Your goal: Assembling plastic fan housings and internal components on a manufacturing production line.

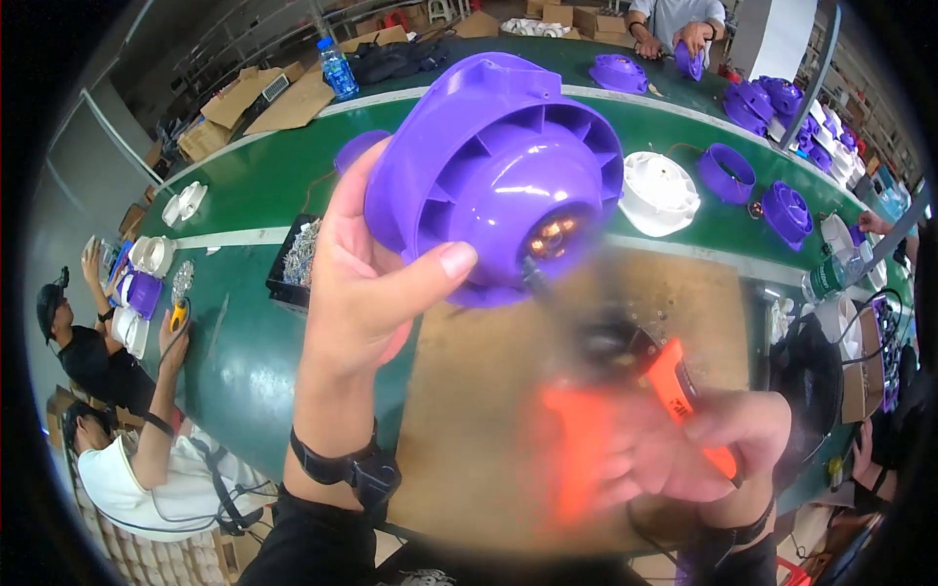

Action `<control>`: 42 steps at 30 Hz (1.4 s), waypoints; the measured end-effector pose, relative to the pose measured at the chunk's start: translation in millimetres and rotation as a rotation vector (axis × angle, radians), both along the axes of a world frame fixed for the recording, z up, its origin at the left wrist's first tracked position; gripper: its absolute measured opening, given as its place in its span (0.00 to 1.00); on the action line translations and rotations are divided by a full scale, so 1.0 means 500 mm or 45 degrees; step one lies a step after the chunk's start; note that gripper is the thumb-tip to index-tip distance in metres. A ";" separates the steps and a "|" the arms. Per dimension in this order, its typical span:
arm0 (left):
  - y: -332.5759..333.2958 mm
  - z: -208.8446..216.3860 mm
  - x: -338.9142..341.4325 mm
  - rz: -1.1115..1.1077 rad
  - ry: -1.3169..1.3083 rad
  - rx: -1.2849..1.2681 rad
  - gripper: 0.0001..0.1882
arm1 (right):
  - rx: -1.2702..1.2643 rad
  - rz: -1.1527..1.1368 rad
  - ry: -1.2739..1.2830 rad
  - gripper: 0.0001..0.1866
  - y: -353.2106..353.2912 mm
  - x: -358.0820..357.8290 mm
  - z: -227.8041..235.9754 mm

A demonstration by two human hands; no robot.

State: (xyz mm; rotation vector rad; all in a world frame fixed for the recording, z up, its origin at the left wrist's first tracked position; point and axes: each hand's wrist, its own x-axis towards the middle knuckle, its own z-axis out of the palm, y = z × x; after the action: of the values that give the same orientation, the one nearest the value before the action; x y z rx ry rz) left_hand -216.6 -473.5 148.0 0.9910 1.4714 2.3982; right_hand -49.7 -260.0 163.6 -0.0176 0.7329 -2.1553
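My left hand [366,283] grips a purple plastic round housing [528,176] with ribs around its rim, holding it up over the work surface. Its domed middle faces me, and copper-coloured parts [553,236] show in the round opening. In my right hand [674,439] is a pair of pliers [676,381] with orange handles, smeared by motion. Their dark, blurred jaws point up toward the housing's opening. Whether the tip touches the housing or something in it, I cannot tell.
A brown board [479,430] lies below my hands on the green table. Beside it stands a black tray [283,278] of small metal parts. A white housing [660,193] and purple rings [726,174] sit on the green belt behind. Co-workers [147,469] are at the left, the far side and the right.
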 end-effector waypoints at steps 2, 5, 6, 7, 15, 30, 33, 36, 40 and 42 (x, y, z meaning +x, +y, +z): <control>0.000 -0.001 0.005 0.018 -0.011 0.057 0.42 | -0.030 0.014 -0.051 0.54 0.003 0.000 0.001; -0.002 -0.003 0.002 -0.003 -0.005 0.061 0.43 | -0.071 0.009 -0.068 0.55 0.005 -0.001 -0.001; -0.003 -0.006 0.001 -0.006 -0.006 0.061 0.43 | -0.070 0.005 -0.069 0.55 0.005 -0.002 -0.002; -0.003 -0.009 0.001 0.004 0.002 0.060 0.43 | -0.082 0.008 -0.075 0.54 0.007 -0.004 -0.003; -0.020 -0.007 -0.006 0.031 0.127 -0.001 0.45 | -0.060 -0.150 0.095 0.39 0.009 0.004 -0.010; -0.040 -0.009 -0.016 0.006 0.222 -0.035 0.46 | -0.320 -0.028 -0.132 0.51 -0.004 -0.014 -0.049; -0.048 0.003 -0.005 0.003 0.204 -0.099 0.46 | -0.245 -0.069 -0.157 0.47 -0.008 -0.010 -0.043; -0.036 0.004 0.007 0.029 0.185 -0.218 0.45 | 0.148 -0.125 -0.133 0.42 -0.009 0.016 -0.032; -0.013 -0.011 0.002 -0.034 0.150 -0.141 0.45 | 0.397 -0.183 -0.108 0.40 -0.009 0.027 -0.028; -0.018 -0.013 0.002 -0.021 0.181 -0.150 0.45 | 0.336 -0.158 -0.071 0.41 -0.017 0.019 -0.034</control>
State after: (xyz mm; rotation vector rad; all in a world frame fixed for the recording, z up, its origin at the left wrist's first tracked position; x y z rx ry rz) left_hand -215.4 -482.4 141.5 1.1611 1.6238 2.2415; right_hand -40.1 -268.4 146.7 0.2310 1.0023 -2.1488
